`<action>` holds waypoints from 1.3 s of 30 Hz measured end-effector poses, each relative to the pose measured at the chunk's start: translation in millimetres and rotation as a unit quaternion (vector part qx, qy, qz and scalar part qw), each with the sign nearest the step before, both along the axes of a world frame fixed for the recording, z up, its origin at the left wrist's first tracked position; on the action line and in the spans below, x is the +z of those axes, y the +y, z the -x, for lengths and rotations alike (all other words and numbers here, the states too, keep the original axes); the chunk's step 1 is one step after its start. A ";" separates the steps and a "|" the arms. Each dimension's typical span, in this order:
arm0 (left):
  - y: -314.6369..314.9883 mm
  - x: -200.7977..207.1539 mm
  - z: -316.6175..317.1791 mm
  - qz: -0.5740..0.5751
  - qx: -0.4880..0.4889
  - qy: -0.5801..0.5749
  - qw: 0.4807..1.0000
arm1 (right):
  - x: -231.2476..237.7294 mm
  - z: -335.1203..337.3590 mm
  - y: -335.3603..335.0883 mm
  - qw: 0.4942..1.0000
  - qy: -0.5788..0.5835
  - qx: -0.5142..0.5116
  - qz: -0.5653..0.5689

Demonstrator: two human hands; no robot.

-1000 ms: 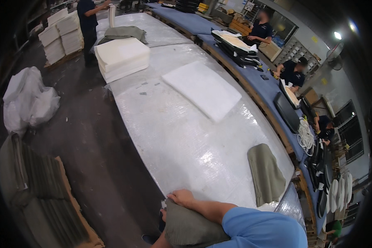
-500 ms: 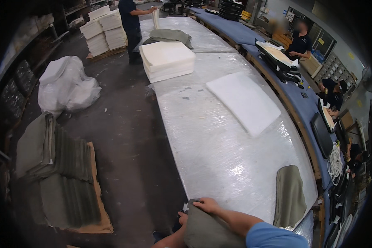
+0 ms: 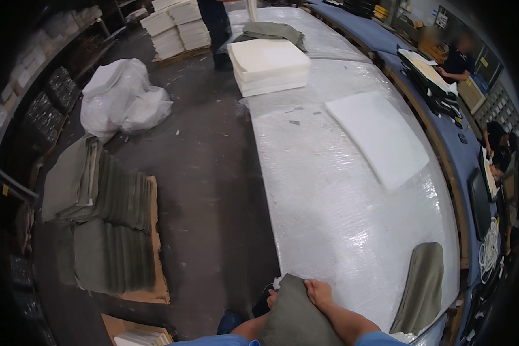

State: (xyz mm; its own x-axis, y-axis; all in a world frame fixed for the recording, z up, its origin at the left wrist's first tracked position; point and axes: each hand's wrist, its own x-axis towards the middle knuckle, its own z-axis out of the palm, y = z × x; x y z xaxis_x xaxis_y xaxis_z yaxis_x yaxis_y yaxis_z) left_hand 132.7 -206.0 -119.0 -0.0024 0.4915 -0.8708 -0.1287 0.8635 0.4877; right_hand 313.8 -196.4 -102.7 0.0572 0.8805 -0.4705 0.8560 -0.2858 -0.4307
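Right hand lies on top of an olive-green folded cloth at the near edge of the long plastic-wrapped table, fingers spread and curled over the cloth's top edge, pressing it against the body. Left hand is mostly hidden behind the cloth; only a bit shows at its left edge, so whether those fingers are spread or closed cannot be told, though it seems to be holding the cloth from that side. The cloth is in hand and only at the table edge, not laid out flat on the surface. One other green cloth piece already lies on the table, at the right near corner. A white foam sheet lies flat further along the table, and a stack of white foam sheets sits beyond it. On the floor to the left a large pile of green cloth sits on cardboard, so judging by that, most of the work looks not yet done. White plastic bags lie further back on the floor. Other people work at the far end and at the blue bench on the right.
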 end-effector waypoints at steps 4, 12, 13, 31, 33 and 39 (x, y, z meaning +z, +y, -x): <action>3.6 4.0 -1.7 -0.003 0.008 0.022 1.000 | -8.0 -8.0 -4.9 0.999 0.014 -0.001 0.035; -2.8 -11.8 3.5 0.022 0.000 0.077 0.997 | -10.8 -53.7 -46.2 0.991 0.072 -0.016 0.112; -6.3 -21.4 3.5 0.034 0.005 0.077 0.996 | -12.6 -51.1 -46.4 0.997 0.015 -0.006 0.075; -75.3 -0.3 19.9 0.179 0.024 -0.199 0.963 | 35.6 -66.8 -24.8 0.966 0.124 -0.014 0.227; -85.6 6.7 29.7 0.182 -0.016 -0.205 0.961 | 42.2 -81.7 -27.1 0.950 0.134 -0.008 0.281; -82.6 3.7 35.4 0.159 -0.162 -0.130 0.965 | 25.8 -89.6 -62.1 0.977 0.075 -0.042 0.195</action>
State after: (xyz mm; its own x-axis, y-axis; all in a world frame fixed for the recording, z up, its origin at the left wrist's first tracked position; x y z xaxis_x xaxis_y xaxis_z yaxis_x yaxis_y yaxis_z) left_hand 97.3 -288.6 -115.3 0.3455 0.1368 -0.9284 0.0914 0.9797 0.1783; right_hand 403.4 -258.4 -77.0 0.0269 0.6274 -0.7782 0.7583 -0.5200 -0.3931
